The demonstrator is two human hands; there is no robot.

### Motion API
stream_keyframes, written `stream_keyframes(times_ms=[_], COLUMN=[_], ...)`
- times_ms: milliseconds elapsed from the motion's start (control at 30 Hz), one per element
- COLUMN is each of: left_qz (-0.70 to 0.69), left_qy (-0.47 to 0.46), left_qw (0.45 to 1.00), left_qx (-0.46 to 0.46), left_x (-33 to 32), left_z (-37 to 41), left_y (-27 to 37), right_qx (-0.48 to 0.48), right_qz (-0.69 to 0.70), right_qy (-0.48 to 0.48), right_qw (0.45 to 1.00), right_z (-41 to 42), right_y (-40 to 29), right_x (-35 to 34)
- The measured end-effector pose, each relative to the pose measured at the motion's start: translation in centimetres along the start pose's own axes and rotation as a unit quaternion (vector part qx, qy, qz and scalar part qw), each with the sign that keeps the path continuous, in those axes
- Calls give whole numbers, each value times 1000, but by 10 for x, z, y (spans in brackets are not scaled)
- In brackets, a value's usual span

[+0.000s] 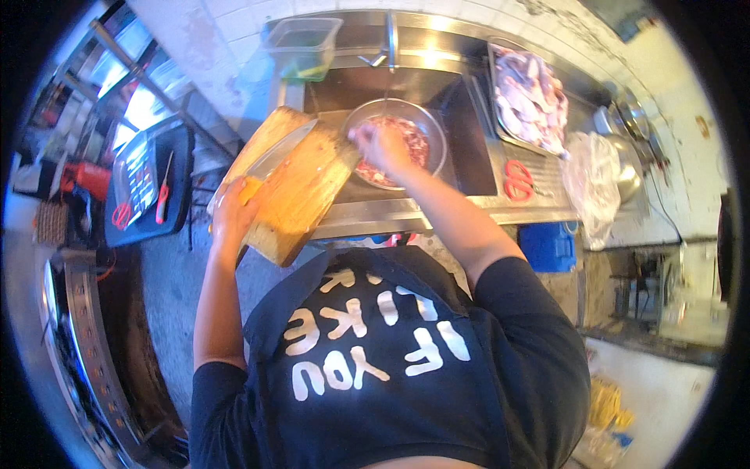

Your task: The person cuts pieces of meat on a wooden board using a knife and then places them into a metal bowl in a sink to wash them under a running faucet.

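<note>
My left hand (229,214) grips the near left edge of a thick wooden cutting board (310,199). A knife (281,153) lies along the board, its yellow handle (251,189) under that hand's thumb. The board's far right end is beside a round metal bowl (435,132) in the sink. Chopped raw meat (413,140) fills much of the bowl. Over the bowl's left part, close to the board's end, is my right hand (381,146). Its fingers are bent and blurred; whether they pinch a piece of meat is unclear.
A tap (391,44) rises behind the sink (469,140). A plastic tub (302,50) stands back left. On the right drainboard are a tray of raw meat (530,97), red-handled scissors (518,180) and a plastic bag (592,176). A black tray (181,170) sits at left.
</note>
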State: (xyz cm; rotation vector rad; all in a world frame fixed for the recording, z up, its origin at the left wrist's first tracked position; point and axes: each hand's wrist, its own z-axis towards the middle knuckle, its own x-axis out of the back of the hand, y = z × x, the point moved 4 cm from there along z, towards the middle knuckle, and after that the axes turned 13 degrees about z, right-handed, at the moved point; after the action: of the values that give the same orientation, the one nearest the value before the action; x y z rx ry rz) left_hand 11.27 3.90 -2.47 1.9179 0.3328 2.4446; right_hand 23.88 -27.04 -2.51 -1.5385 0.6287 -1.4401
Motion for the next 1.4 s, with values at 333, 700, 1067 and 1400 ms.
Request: stream_keyframes(times_ms=[333,700,1067,1400], left_qz=[83,-587,-460,-538], left_qy=[-68,-476,-364,-201], left_qw=[990,646,607,535], left_qx=[-90,109,536,620], left_x=[20,-150,-320,-229], left_z=[23,7,16,15], left_y=[29,247,232,245], right_qx=[-164,-443,-285,86], right_qz=[418,66,-214,-69], right_qy=[94,133,-335,-62], right_qw=[888,884,872,992], right_z=[66,-34,-31,3], right_y=[20,270,299,315], right_x=[80,156,85,24])
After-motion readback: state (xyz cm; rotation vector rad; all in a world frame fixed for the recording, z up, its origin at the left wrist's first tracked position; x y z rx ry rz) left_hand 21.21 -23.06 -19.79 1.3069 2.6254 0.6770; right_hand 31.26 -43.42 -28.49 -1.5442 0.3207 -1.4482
